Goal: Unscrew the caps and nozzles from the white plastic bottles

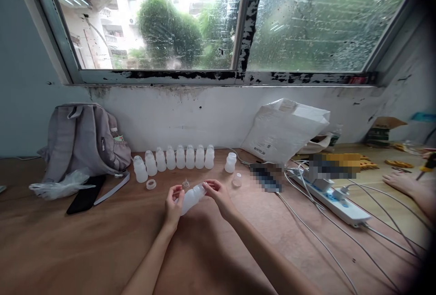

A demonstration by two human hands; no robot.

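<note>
I hold a small translucent white plastic bottle (191, 197) on its side over the wooden table (68, 245). My left hand (173, 206) is wrapped round its base end. My right hand (217, 193) pinches its neck end. Just behind the bottle stands a clear nipple piece (185, 184). A loose ring (151, 184) lies to the left and a clear cap (237, 179) to the right. Several matching bottles (175, 159) stand in a row along the wall, with one bottle (230, 162) apart at the right.
A grey backpack (83, 138) leans at the left, with a plastic bag (59, 186) and a black phone (86, 194) in front. A white bag (284, 129), power strip (335, 202) and cables lie at the right. Another person's hand (403, 184) rests at the far right.
</note>
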